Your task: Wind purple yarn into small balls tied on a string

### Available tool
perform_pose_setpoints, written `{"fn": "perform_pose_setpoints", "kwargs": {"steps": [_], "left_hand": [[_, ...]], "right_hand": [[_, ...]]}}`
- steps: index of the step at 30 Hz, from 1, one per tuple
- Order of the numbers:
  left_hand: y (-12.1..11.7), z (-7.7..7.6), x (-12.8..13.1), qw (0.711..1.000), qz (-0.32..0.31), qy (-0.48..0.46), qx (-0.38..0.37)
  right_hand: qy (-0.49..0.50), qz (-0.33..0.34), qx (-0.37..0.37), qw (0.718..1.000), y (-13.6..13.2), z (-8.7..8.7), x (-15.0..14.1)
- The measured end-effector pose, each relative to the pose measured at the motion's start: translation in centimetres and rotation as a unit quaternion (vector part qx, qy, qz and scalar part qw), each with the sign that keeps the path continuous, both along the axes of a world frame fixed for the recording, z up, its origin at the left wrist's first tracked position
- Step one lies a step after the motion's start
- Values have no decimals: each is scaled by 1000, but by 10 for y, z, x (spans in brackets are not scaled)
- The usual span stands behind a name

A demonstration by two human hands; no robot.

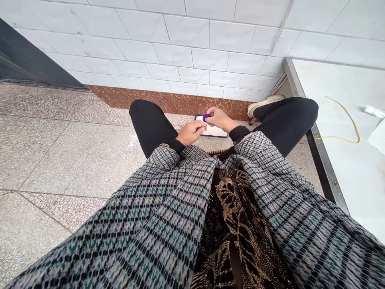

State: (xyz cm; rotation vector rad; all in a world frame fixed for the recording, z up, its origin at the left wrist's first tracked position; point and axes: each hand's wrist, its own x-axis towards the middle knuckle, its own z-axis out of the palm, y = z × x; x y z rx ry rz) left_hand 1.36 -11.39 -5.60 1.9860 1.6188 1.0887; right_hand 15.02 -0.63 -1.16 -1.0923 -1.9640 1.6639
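Observation:
Between my two hands is a small rounded purple piece [206, 117], fuzzy-looking like a coiled pipe cleaner. Its exact form is too small to make out. The fingers of my right hand [220, 119] pinch it from the right. My left hand [190, 133] is closed just below and to the left, its fingertips on a thin dark stem under the purple piece; a bit of purple also shows at these fingers. Beneath both hands, low between my knees, lies a white board with a dark edge [214, 131], partly covered by them.
A white table [339, 160] with a metal edge stands close on my right. On it lie a bent yellow strand [356, 128] and white paper [377, 136]. A tiled wall [189, 56] rises ahead. Clear plastic [134, 140] lies on the speckled floor [60, 160] at left.

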Motion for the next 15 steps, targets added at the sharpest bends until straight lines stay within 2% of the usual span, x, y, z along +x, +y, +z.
{"fn": "perform_pose_setpoints", "kwargs": {"steps": [3, 5, 6, 8, 10, 13, 15], "left_hand": [[-2, 4, -5, 995, 79, -4, 56], [-1, 0, -10, 991, 115, -14, 62], [0, -3, -12, 989, 130, -24, 58], [3, -11, -15, 986, 154, -57, 39], [6, -17, -15, 985, 151, -87, -3], [6, -17, -9, 992, 66, -80, -74], [4, -11, -3, 995, 3, -50, -86]], "right_hand": [[-80, 125, -17, 989, -1, -6, 3], [-65, 193, -73, 976, -3, -3, 6], [-43, 205, -103, 972, -5, 0, 7], [16, 190, -155, 969, -8, 8, 9], [84, 145, -187, 968, -9, 15, 9], [153, 58, -188, 968, -9, 19, 6], [144, 17, -158, 977, -8, 17, 4]]}}
